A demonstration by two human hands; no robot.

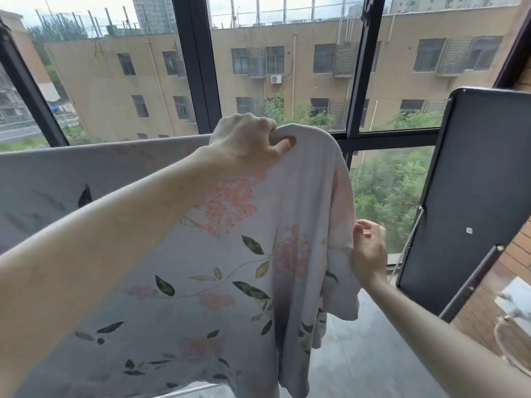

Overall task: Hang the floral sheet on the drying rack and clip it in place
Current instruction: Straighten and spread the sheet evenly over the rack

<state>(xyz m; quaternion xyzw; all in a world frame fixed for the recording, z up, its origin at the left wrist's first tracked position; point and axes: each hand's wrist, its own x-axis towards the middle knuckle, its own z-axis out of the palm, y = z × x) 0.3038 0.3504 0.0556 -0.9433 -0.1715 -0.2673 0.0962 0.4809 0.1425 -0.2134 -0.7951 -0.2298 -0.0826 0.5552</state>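
Left hand (247, 142) grips floral sheet (230, 268) top, right hand (369, 251) pinches its edge.

The floral sheet (230, 254), pale grey-white with pink blossoms and dark green leaves, hangs draped before the window, its top edge running level leftward, its right end bunched into loose hanging folds.
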